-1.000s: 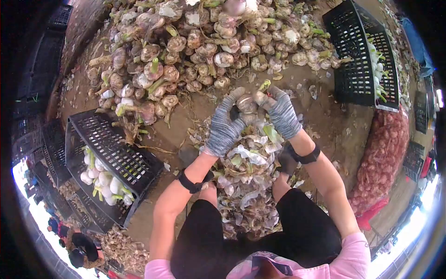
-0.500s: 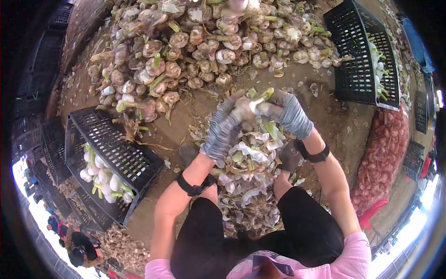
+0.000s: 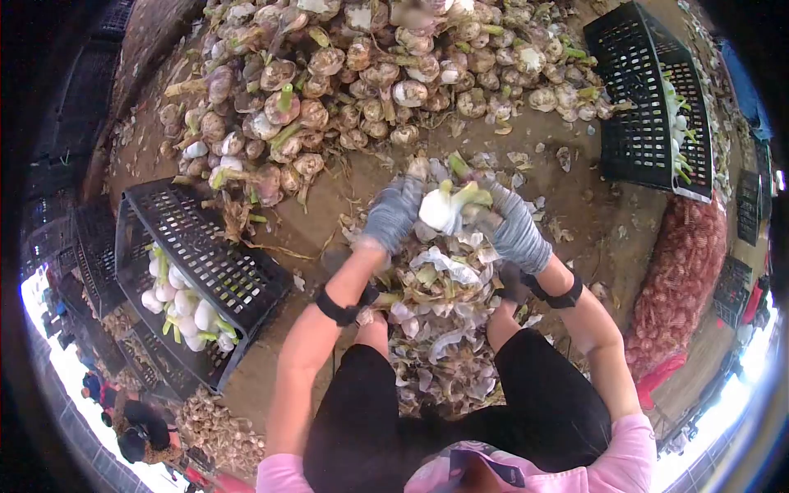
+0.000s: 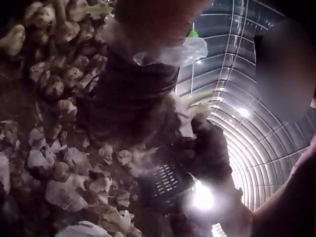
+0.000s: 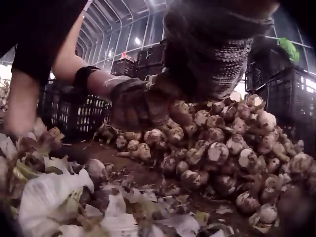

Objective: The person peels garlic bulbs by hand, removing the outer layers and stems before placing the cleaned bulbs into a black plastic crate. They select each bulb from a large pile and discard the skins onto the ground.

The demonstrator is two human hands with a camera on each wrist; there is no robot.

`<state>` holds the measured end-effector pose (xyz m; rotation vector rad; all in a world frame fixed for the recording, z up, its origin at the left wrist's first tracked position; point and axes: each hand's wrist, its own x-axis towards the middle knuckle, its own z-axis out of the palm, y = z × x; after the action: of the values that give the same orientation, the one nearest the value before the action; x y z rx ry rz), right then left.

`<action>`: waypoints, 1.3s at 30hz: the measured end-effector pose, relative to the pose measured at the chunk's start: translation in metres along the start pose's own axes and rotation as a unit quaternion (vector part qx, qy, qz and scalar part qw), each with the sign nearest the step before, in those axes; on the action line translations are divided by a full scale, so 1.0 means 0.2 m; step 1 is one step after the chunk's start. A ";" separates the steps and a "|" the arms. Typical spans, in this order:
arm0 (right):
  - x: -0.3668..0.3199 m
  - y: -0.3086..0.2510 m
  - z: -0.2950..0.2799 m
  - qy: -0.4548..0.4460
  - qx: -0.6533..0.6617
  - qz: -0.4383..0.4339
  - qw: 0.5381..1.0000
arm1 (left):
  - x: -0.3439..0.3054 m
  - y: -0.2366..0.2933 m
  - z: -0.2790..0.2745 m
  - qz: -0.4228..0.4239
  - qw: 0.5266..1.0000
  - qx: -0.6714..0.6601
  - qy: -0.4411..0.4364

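A garlic bulb point(image 3: 437, 212), white and stripped of its outer skin on the visible side, is held between both gloved hands above a heap of peelings point(image 3: 444, 275). My left hand point(image 3: 393, 215), in a grey striped glove, grips the bulb from the left. From the other side, my right hand point(image 3: 518, 228) pinches at its green stem and skin. The left wrist view shows the pale garlic partly behind the dark glove point(image 4: 133, 103). In the right wrist view the gloved left hand point(image 5: 138, 103) is curled, and the bulb is hidden.
A large pile of unpeeled garlic point(image 3: 362, 82) lies ahead. Black crates with white bulbs stand at left point(image 3: 201, 263) and right point(image 3: 649, 99). A red mesh sack point(image 3: 678, 279) of garlic lies at the right. Loose peelings cover the ground between the legs.
The brown-skinned bulb between my hands now shows a white surface, its outer skin pulled away. My right hand has moved slightly down and right, and the stem has turned.
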<state>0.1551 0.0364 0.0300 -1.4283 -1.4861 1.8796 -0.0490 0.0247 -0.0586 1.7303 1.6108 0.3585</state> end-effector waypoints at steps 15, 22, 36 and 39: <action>0.03 -0.01 0.08 0.245 -0.192 -0.119 0.943 | -0.08 0.35 -0.22 0.054 0.957 -0.282 0.041; 0.22 0.36 -0.04 -0.022 -0.272 -0.263 0.925 | -0.07 0.32 -0.29 0.046 0.819 -0.560 -0.117; -0.07 0.12 -0.46 0.012 0.203 -0.120 0.972 | -0.05 0.12 0.00 -0.254 0.613 -0.747 0.038; -0.02 0.11 -0.30 0.193 -0.606 -0.057 0.770 | -0.05 0.22 -0.01 -0.250 0.605 -0.756 0.012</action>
<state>0.2145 0.0569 0.0164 -1.8974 -2.5672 0.2758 -0.0206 0.0175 -0.0248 -0.0624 0.9729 1.0346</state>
